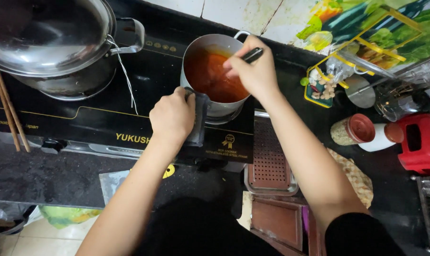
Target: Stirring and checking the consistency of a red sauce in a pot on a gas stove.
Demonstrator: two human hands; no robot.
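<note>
Small steel saucepan (215, 47) sits on the right burner of a black glass cooktop (82, 118), part-filled with orange-red sauce (210, 76). Pan's long axis runs through its dark handle (197, 121), which points out of the pan wall toward 6 o'clock, at the person. Left hand (173, 116) is closed in a fist around that handle, knuckles up, fingers fully curled with no gap showing; it lies at about 7 o'clock from the pan's centre, just outside the rim. Left forearm comes up from 7 o'clock in a near-straight line. Right hand (253, 68) hangs over the pan's 3 o'clock rim, fingers pinched shut on a dark-handled utensil (252, 55); the handle end sticks out toward 1 o'clock, the working end dips toward 8 o'clock into the sauce and cannot be made out. Right wrist is bent down, forearm sloping back to 5 o'clock. Both hands are on the pan; the right is the one above the sauce, the left the one bracing it. At 10 o'clock from the pan, well apart, a large steel wok (49, 42) under a domed lid, with wooden chopsticks (8, 111) lying by its left edge. At 3 o'clock, jars (352, 130) and a red stool (421, 142).
</note>
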